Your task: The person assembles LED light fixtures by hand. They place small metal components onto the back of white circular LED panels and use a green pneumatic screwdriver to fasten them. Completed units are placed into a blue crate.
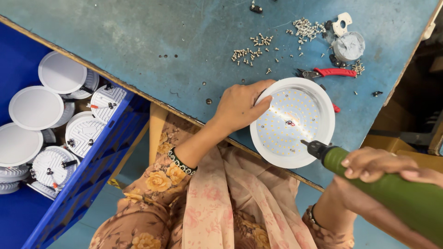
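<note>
Lower right of frame: right hand point(383, 167) wrapped tight around a green electric screwdriver point(392, 189), fingers closed over the barrel. Its dark bit tip sits on the lower right part of the LED board inside the round white lamp housing point(323, 99).

Centre: lamp housing lies face up at the near edge of the blue-grey worktable point(138, 41), slightly overhanging. Board dotted with small yellow diodes, red and black wires at its middle. Left hand point(240, 107) rests on the housing's left rim, fingers together and laid across the edge, steadying rather than clenching.

Just beyond the housing: red-handled pliers point(330, 72), touching or nearly touching the rim.

Further, upper centre to upper right: loose screws point(251, 50) scattered in small heaps; a grey round part point(349, 46) with a white bracket beside it.

Left of frame, below the table: blue crate point(92, 161) holding stacked white lamp units point(60, 74), some face up, some showing ribbed backs.
</note>
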